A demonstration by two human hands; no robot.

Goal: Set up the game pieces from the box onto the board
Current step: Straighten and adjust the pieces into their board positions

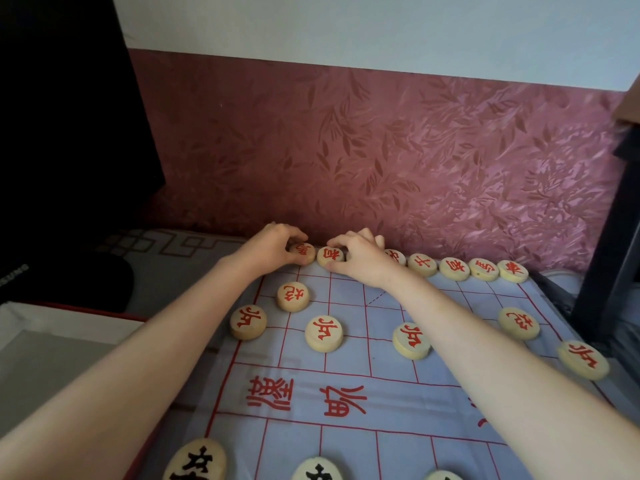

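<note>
A pale blue cloth board (346,368) with red grid lines lies in front of me. Round wooden pieces with red characters stand along its far row and in the rows nearer me. My left hand (277,245) pinches a red-marked piece (304,253) near the far left corner. Right beside it, my right hand (360,258) holds the neighbouring red piece (330,258) by its edge. Both pieces rest on the board's back line. Black-marked pieces (197,460) show at the bottom edge. No box is in view.
A wall with pink leaf-patterned covering (381,150) rises just behind the board's far edge. A dark object (69,133) stands at the left, with a grey patterned cloth (173,247) below it. Dark furniture (616,237) stands at the right.
</note>
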